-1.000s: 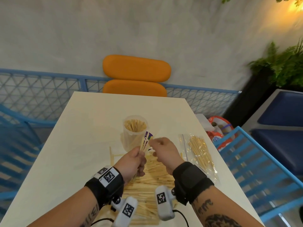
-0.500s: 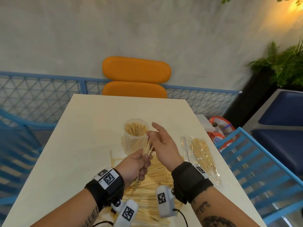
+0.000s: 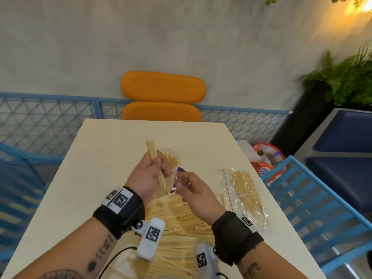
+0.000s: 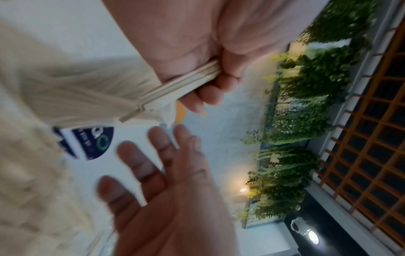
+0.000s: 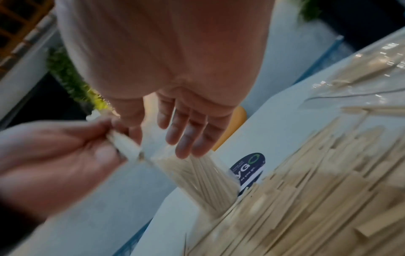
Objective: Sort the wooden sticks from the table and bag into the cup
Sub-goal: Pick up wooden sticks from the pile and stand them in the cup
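My left hand (image 3: 149,174) grips a small bundle of flat wooden sticks (image 3: 156,164), held upright and tilted just left of the clear plastic cup (image 3: 173,158). The cup holds several thin sticks and carries a dark-blue label (image 5: 247,168). In the left wrist view the fingers curl round the bundle (image 4: 181,86). My right hand (image 3: 189,188) hovers just right of the cup with its fingers (image 5: 188,135) straight and holding nothing. A broad pile of flat sticks (image 3: 177,228) lies on the table under both wrists. A clear bag of sticks (image 3: 245,196) lies to the right.
The cream table (image 3: 112,158) has bare surface on its left and far side. An orange chair (image 3: 163,87) stands beyond the far edge. A blue chair (image 3: 322,208) and a red-and-white packet (image 3: 265,158) sit close to the right edge.
My left hand has raised the bundle up beside the cup. My right hand has let go of the stick tips and drawn back to the right, now open.
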Demonstrator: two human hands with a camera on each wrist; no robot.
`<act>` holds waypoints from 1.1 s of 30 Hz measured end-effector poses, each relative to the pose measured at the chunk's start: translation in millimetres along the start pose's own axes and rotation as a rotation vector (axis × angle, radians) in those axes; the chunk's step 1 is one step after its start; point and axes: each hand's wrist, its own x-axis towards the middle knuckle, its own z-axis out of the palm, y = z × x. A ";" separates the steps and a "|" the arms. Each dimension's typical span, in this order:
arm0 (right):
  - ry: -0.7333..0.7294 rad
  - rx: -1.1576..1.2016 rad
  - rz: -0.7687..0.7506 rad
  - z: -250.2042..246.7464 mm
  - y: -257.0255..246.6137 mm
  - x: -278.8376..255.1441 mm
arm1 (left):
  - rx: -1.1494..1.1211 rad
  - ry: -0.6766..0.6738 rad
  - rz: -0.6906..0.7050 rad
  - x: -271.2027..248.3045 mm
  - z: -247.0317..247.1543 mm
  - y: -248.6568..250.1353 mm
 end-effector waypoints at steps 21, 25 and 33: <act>-0.155 0.576 0.181 29.4 -28.2 20.4 | 0.391 0.011 0.310 23.7 0.7 16.1; -0.099 0.437 0.058 20.7 -29.2 32.4 | 0.516 -0.092 0.346 37.6 -9.3 38.5; 0.222 -0.165 -0.090 0.0 -22.7 57.8 | 0.677 0.128 0.483 54.7 -22.8 59.7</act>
